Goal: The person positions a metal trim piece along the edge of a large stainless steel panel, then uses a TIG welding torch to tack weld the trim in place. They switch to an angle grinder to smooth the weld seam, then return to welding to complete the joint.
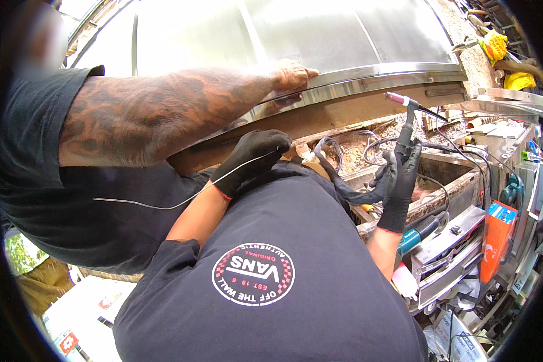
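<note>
Both my hands wear black gloves. My left hand (254,154) is closed on a thin metal filler rod (190,202), whose long bent end reaches left past my forearm. Upright in my right hand (399,181) is a TIG welding torch (406,130) with a pink nozzle at its top; the fingers are wrapped partly round its handle. The nozzle is apart from the long shiny metal edge of a large metal panel (368,75) ahead of me. A dark cable runs from the torch area toward the right.
On my left a co-worker stretches a bare forearm (175,108) across, with a hand (292,76) on the panel's edge. Right of me are a wooden-sided box (455,190), a teal power tool (417,235), an orange flat item (498,241), and loose cables. Yellow cloth (493,45) lies far right.
</note>
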Tool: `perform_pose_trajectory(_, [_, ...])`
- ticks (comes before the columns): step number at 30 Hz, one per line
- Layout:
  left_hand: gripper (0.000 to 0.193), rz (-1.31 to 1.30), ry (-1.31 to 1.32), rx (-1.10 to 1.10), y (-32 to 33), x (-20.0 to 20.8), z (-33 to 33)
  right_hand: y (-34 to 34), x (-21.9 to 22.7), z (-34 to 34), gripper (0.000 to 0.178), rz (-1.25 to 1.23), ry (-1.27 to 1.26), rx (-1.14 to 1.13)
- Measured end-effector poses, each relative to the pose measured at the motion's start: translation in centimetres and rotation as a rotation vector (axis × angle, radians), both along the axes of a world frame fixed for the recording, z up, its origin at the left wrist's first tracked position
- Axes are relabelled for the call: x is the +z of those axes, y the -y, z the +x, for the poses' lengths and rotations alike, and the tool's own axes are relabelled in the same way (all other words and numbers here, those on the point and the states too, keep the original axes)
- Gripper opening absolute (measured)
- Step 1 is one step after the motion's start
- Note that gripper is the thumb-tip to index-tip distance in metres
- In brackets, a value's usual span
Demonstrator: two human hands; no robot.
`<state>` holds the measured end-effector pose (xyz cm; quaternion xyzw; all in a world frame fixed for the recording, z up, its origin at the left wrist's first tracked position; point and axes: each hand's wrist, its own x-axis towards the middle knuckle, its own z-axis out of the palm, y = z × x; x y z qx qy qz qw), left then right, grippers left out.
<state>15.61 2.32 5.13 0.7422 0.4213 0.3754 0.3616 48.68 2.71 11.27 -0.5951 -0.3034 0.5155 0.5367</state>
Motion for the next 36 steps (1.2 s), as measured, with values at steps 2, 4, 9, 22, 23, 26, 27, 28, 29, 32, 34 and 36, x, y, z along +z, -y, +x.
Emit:
perform_pose_trajectory(2, [0.01, 0.021, -0.072, -0.06, 0.8, -0.3, -0.9, 0.0, 0.3, -0.1, 0.087, -0.007, 0.004, 0.013])
perform_pose_trajectory(4, [0.008, -0.052, -0.117, -0.024, 1.4, 0.3, -0.9, -0.2, -0.5, 0.5, 0.086, -0.053, 0.007, 0.031])
perform_pose_trajectory(9, [0.008, -0.018, -0.058, 0.053, 1.3, 2.1, -0.8, -0.9, -0.4, -0.6, 0.085, -0.014, 0.082, 0.035])
perform_pose_trajectory(22, [0.012, -0.256, 0.284, 0.116, 0.8, -0.9, -2.7, -5.9, 1.9, -1.1, 0.087, 0.102, 0.188, 0.125])
perform_pose_trajectory(23, [0.014, -0.259, 0.285, 0.168, 1.3, -1.1, -2.5, -6.3, 2.3, -1.3, 0.087, 0.101, 0.185, 0.137])
perform_pose_trajectory(26, [0.014, -0.21, 0.274, 0.179, 1.2, -1.6, -2.1, -7.9, 2.2, -0.3, 0.087, 0.058, 0.208, 0.203])
perform_pose_trajectory(27, [0.015, -0.161, 0.21, 0.193, 1.3, -1.7, -2.1, -8.6, 2.0, 0.0, 0.087, 0.055, 0.208, 0.219])
perform_pose_trajectory(28, [0.013, -0.198, 0.238, 0.212, 1.3, -1.9, -2.1, -9.2, 1.7, 0.4, 0.087, 0.052, 0.207, 0.234])
perform_pose_trajectory(29, [0.013, -0.235, 0.266, 0.229, 1.4, -2.2, -2.1, -9.7, 1.3, 0.6, 0.087, 0.046, 0.228, 0.24])
perform_pose_trajectory(32, [0.022, -0.248, 0.299, 0.259, 1.2, -2.5, -2.1, -10.4, 1.0, 0.5, 0.086, 0.031, 0.246, 0.258])
perform_pose_trajectory(34, [0.026, -0.27, 0.366, 0.311, 0.9, -2.4, -1.7, -10.6, 0.9, 0.5, 0.086, 0.026, 0.275, 0.276])
perform_pose_trajectory(36, [0.028, -0.268, 0.483, 0.354, 0.7, -2.2, -1.4, -10.4, 1.3, -0.2, 0.085, 0.034, 0.28, 0.286])
